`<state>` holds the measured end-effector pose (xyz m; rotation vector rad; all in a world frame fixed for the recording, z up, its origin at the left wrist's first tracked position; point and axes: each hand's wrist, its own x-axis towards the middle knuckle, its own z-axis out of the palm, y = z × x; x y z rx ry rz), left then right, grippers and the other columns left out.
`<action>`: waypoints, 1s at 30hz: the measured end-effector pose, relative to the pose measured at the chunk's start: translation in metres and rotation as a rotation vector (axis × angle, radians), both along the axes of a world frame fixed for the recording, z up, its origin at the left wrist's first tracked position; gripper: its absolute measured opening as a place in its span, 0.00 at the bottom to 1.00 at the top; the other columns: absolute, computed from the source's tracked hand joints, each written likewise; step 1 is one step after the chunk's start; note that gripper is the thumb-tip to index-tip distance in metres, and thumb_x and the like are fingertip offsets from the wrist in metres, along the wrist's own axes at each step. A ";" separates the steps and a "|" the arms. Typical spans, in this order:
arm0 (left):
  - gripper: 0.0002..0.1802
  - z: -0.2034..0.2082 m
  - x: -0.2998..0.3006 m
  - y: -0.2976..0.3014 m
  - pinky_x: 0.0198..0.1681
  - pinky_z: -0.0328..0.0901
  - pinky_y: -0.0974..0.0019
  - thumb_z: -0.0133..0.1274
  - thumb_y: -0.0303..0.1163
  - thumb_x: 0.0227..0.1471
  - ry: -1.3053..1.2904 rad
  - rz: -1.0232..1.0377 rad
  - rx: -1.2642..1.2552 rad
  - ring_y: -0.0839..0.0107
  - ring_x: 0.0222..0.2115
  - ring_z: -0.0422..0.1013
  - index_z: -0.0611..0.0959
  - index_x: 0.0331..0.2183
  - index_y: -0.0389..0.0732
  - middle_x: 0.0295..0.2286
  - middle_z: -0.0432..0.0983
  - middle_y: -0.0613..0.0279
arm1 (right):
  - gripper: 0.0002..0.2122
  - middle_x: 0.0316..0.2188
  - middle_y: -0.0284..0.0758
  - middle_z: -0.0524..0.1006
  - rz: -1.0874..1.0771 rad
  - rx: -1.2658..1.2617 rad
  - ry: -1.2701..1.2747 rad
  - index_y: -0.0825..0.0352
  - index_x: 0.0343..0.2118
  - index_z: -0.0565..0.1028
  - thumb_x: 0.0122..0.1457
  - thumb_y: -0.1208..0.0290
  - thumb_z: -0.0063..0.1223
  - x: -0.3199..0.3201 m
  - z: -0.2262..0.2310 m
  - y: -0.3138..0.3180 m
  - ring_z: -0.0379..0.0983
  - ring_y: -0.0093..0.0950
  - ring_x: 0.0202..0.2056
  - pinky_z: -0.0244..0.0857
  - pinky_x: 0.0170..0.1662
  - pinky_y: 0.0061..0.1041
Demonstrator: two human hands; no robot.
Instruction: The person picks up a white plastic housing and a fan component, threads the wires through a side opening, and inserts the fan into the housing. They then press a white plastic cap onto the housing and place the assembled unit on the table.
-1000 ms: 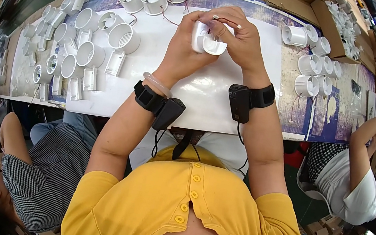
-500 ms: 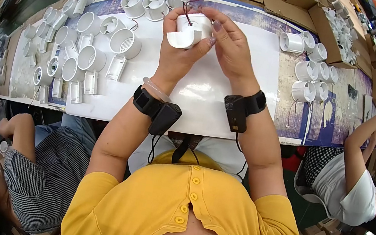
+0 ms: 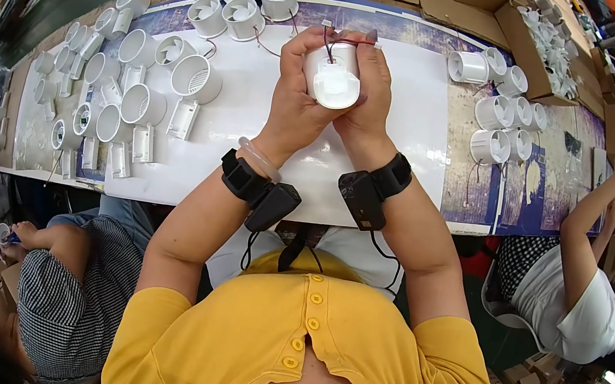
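Note:
Between my hands, above the middle of the table, is a white plastic fan housing [image 3: 335,77]. My left hand [image 3: 296,92] wraps its left side, and my right hand [image 3: 374,94] closes round the right side. The piece is held with a rounded white part toward me. Dark and red wires [image 3: 329,52] come out near its top and run along the far side by my fingertips, one ending in a small white plug. My fingers partly hide the housing's sides and underside.
Round fan housings [image 3: 242,18] are grouped at the back left. White cylinders [image 3: 143,104] and small rectangular covers [image 3: 184,119] cover the left side. More fans [image 3: 489,146] sit at right, near a cardboard box [image 3: 520,45] of white parts. Co-workers sit on both sides.
Both hands have turned the fan housing, so its rounded part now faces me more squarely. My right hand has moved from its upper side to wrap the right side.

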<state>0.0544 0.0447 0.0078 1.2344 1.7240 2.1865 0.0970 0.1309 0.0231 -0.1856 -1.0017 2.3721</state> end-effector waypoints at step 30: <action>0.25 0.018 0.009 0.021 0.35 0.62 0.72 0.33 0.45 0.64 -0.231 0.414 0.059 0.77 0.27 0.66 0.74 0.26 0.37 0.26 0.72 0.65 | 0.24 0.28 0.33 0.73 -0.188 0.222 -0.165 0.67 0.31 0.72 0.67 0.52 0.28 0.002 0.007 -0.003 0.69 0.23 0.33 0.64 0.39 0.22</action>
